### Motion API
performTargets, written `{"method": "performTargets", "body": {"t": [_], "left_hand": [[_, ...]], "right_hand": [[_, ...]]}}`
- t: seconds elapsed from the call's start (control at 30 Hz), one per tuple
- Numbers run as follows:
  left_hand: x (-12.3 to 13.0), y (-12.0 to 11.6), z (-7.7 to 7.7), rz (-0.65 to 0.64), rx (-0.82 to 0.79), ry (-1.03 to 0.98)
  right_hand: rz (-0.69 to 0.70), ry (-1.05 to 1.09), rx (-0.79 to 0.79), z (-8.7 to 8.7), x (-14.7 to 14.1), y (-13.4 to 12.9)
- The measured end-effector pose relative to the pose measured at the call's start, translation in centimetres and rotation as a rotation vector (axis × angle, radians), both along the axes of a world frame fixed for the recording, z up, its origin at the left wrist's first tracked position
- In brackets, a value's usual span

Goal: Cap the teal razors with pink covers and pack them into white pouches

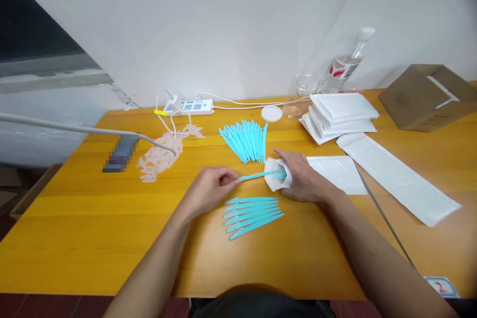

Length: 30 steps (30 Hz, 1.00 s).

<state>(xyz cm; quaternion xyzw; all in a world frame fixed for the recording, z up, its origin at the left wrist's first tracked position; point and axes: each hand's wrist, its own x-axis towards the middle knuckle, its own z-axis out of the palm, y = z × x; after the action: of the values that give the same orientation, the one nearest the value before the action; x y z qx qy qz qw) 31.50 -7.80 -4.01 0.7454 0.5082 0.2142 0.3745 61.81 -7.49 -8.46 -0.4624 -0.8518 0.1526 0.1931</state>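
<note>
Between the thumb and fingertips of my left hand is the end of a slim turquoise plastic stick, shaped like an eyebrow razor. Its far end reaches into the mouth of a white padded envelope. My right hand is wrapped around this envelope, whose opening faces left and shows more turquoise inside. A row of several similar sticks lies just below, their wider ends to the left. Beyond my hands a larger fanned pile of turquoise sticks rests on the wooden table.
Small pale pink pieces lie scattered beside a phone on the left. White cables run from a power strip. Rightward are stacked white envelopes, a long envelope, a bottle, a clear jar and a cardboard box.
</note>
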Motion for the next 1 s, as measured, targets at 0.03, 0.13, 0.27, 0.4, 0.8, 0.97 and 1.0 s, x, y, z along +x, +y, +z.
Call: {"method": "performTargets", "body": {"t": [0.03, 0.13, 0.27, 0.4, 0.8, 0.97, 1.0], "left_hand": [[2.0, 0.4, -0.2, -0.052, 0.02, 0.017], [7.5, 1.5, -0.9, -0.15, 0.117, 0.006], [7.3, 1.0, -1.2, -0.238, 0.107, -0.091], [0.4, -1.0, -0.9, -0.148, -0.003, 0.058], [-4.3, -2.8, -0.9, -0.08, -0.08, 0.062], [-3.7, -1.6, 0.1, 0.006, -0.013, 0.025], [-2.1, -1.2, 0.0, -0.017, 0.024, 0.036]], "right_hand": [[0.003, -0.004, 0.008, 0.0, -0.1, 0.0], [0.02, -0.004, 0.034, 0.1, -0.3, -0.2], [0.027, 0.002, 0.04, 0.2, -0.4, -0.3], [0.033, -0.011, -0.004, 0.3, -0.3, -0.2], [-0.002, -0.026, -0.024, 0.0, 0.2, -0.1], [0.014, 0.006, -0.018, 0.0, 0.0, -0.1], [0.017, 0.008, -0.016, 0.1, -0.1, -0.2]]}}
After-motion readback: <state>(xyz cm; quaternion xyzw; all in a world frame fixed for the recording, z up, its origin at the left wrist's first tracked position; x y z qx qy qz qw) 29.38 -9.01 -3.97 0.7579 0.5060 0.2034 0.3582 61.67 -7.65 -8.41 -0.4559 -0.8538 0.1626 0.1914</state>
